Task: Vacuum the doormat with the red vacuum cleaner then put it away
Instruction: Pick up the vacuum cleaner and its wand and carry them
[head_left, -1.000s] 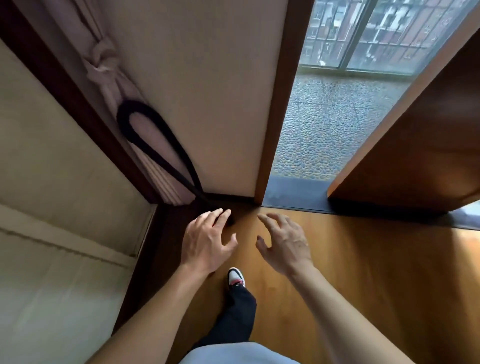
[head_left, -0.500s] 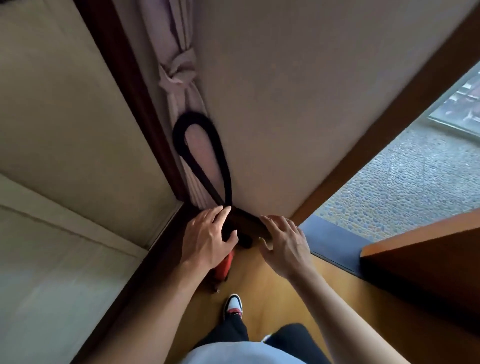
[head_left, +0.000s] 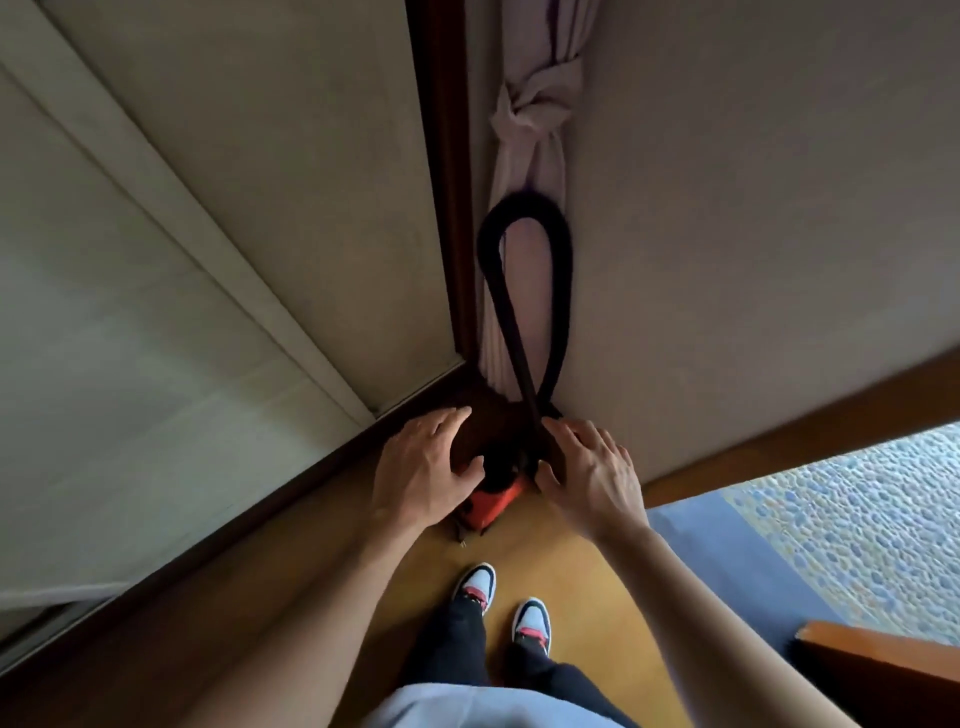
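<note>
Wood floor (head_left: 566, 561) (red vacuum (head_left: 493, 501) in corner)

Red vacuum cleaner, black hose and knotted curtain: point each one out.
red vacuum cleaner (head_left: 493, 501): head view, on its red body.
black hose (head_left: 524, 212): head view, top of its loop.
knotted curtain (head_left: 530, 111): head view, on the knot.

A home: tied-back curtain (head_left: 530, 119), wooden floor (head_left: 571, 561), pebbled balcony (head_left: 857, 525) by the door
</note>
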